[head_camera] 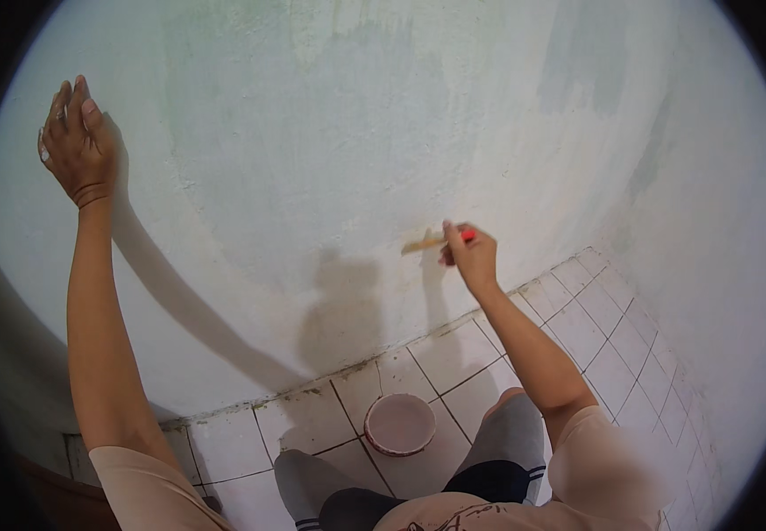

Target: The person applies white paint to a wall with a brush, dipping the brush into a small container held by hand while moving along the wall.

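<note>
My right hand grips a paintbrush with a red part showing at the fingers. Its pale brown end points left, close to the painted wall; whether it touches the surface is hard to tell, as it is slightly blurred. Higher up on the left, my left hand rests against the wall, holding nothing, with its fingers stretched upward. White smears mark some of those fingers. Below, a small round tub stands on the floor between my knees, with pale paint-like liquid inside.
White floor tiles with dark joints meet the wall along a dirty edge. A second wall forms a corner at right. Uneven grey-green patches cover the upper wall. A brown object sits in shadow at lower left.
</note>
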Tool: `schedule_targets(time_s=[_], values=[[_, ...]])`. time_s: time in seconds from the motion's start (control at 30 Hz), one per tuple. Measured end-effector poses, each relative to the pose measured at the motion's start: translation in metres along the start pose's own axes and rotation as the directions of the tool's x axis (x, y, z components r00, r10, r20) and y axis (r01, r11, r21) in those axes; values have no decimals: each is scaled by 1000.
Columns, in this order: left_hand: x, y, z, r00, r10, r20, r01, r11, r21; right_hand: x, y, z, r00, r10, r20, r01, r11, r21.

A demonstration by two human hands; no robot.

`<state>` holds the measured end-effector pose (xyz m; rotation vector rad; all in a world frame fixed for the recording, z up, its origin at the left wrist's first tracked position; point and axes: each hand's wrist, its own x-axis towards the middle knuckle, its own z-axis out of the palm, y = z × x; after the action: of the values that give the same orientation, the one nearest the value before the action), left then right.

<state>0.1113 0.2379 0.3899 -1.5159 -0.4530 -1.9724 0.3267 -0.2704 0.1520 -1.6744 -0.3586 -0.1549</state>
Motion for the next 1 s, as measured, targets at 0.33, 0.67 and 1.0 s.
schedule_targets(time_s=[0.33,0.67,1.0], values=[[2,-4,-9,1000,-4,-19,4,1000,-9,-27,-38,-1,994,8,106,-1,998,-64],[6,14,-16,999,-50,-15,48,994,-98,-92,48,-25,999,28,-30,-18,951,310],[19,-3,-43,974,33,225,-37,999,16,-174,200,-52,911,413,-14,-376,843,384]])
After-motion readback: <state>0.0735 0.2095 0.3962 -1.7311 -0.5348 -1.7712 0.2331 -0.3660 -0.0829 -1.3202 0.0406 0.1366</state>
